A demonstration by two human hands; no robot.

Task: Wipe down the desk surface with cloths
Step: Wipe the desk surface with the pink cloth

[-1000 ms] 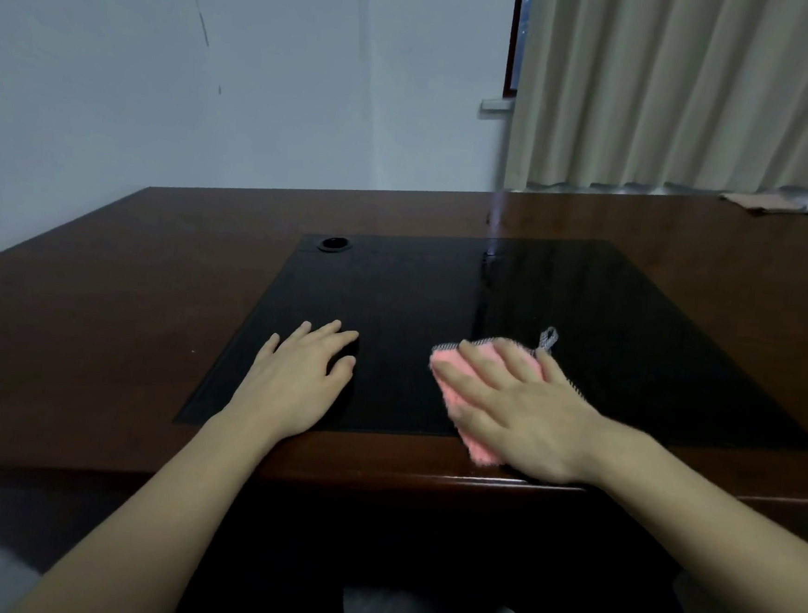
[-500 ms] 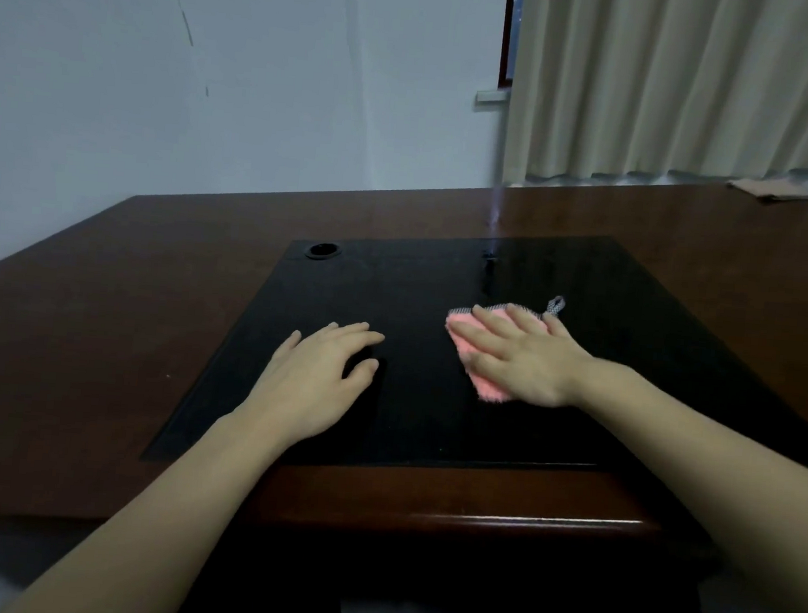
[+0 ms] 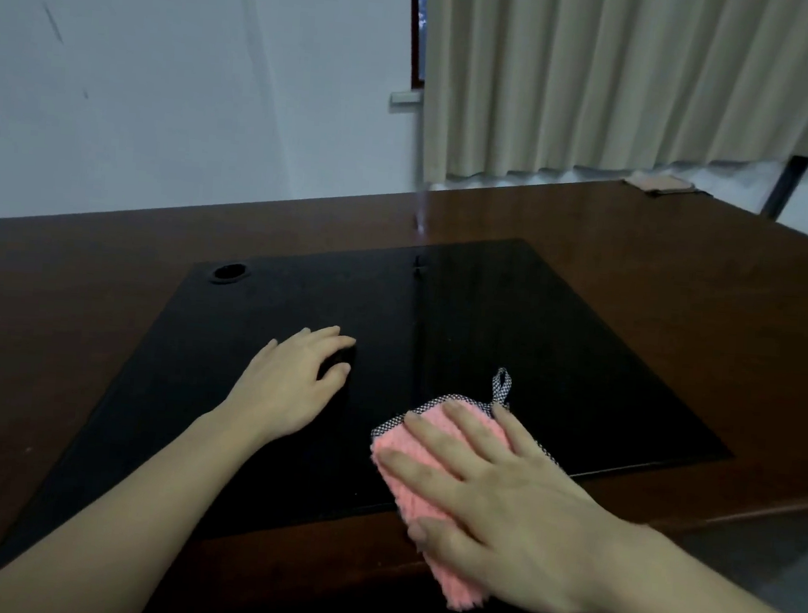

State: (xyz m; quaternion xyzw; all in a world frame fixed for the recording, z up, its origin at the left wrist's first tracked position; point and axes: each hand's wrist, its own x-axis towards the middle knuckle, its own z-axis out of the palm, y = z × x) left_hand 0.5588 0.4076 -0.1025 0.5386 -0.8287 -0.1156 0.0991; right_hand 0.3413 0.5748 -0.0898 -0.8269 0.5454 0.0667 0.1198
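A pink fluffy cloth (image 3: 414, 493) with a checked edge and hanging loop lies across the front edge of the black inset panel (image 3: 557, 357) of the brown wooden desk (image 3: 686, 260). My right hand (image 3: 506, 517) presses flat on the cloth with straight, spread fingers, covering most of it. My left hand (image 3: 289, 384) rests flat on the black panel, to the left of the cloth, holding nothing.
A round cable hole (image 3: 229, 272) sits at the panel's far left corner. A flat tan object (image 3: 663, 184) lies at the desk's far right corner. Beige curtains (image 3: 627, 82) hang behind the desk, a white wall to the left.
My right hand has slid the pink cloth back toward me, from mid-panel to the panel's front edge. My left hand stays flat in about the same place.
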